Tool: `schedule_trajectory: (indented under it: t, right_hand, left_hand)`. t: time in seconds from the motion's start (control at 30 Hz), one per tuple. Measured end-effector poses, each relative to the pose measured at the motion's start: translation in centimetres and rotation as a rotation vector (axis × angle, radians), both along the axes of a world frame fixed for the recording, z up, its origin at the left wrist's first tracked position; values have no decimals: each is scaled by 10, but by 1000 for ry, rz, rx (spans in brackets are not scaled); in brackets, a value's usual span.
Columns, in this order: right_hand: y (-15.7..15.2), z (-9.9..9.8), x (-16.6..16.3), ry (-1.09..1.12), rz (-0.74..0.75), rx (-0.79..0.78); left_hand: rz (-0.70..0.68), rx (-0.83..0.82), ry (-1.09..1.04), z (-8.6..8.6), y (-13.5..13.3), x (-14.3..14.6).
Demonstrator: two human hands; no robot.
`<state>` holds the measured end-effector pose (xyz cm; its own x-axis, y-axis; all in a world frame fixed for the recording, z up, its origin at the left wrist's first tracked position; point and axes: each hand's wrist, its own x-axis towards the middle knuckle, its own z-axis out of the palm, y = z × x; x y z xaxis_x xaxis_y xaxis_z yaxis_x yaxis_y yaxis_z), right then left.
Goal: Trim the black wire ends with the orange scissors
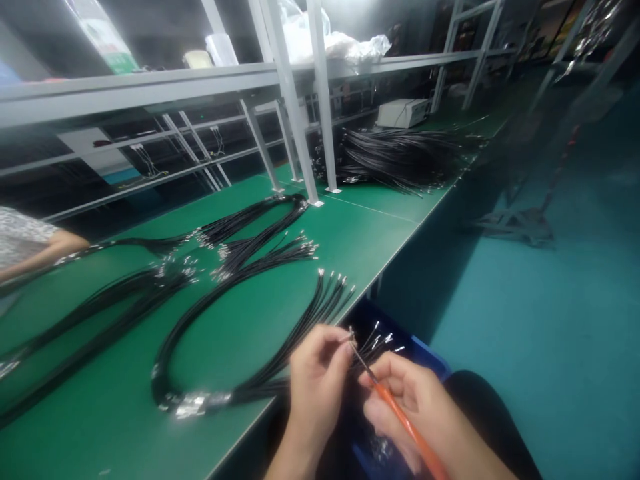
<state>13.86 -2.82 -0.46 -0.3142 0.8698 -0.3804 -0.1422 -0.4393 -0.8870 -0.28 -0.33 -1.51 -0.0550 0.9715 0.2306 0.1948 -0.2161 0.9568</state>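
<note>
My left hand (323, 377) pinches the small metal end of a cable between thumb and fingertips, just past the table's edge. In my right hand (407, 397) is an orange-handled tool (407, 417) with a thin metal shaft. Its tip meets the cable end at my left fingertips; the exact kind of tool cannot be made out. Beside my left hand, a bundle of black cables (170, 357) curves over the table, its ends fanned out with bright metal tips. More loose cable ends (383, 340) stick out behind my hands, over a blue bin.
The green table (230, 347) carries more cable bundles (100, 310) at left and a large cable pile (400, 157) farther back. White posts (293, 107) hold up a shelf (165, 83). Below the table edge is the blue bin (433, 360). Another person's arm (47, 253) rests at far left.
</note>
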Motion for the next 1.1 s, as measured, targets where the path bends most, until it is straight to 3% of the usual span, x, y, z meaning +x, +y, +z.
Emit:
schedule_trajectory:
  t: [0.17,0.7,0.8,0.97,1.1]
  right_hand:
    - [4,7,-5,-59,-105,-14]
    - [4,13,2,-136,-16,-18]
    - [1,8,3,-186,-139,91]
    - [7,4,0,-117,-521,351]
    - [20,8,-8,-21,-568,496]
  left_hand:
    - [0,17,79,-1,-2,1]
    - [14,42,136,-1,0,3]
    - [30,80,183,1,0,4]
    - [25,148,266,4,-1,8]
    - [-13,130,276,5,-3,9]
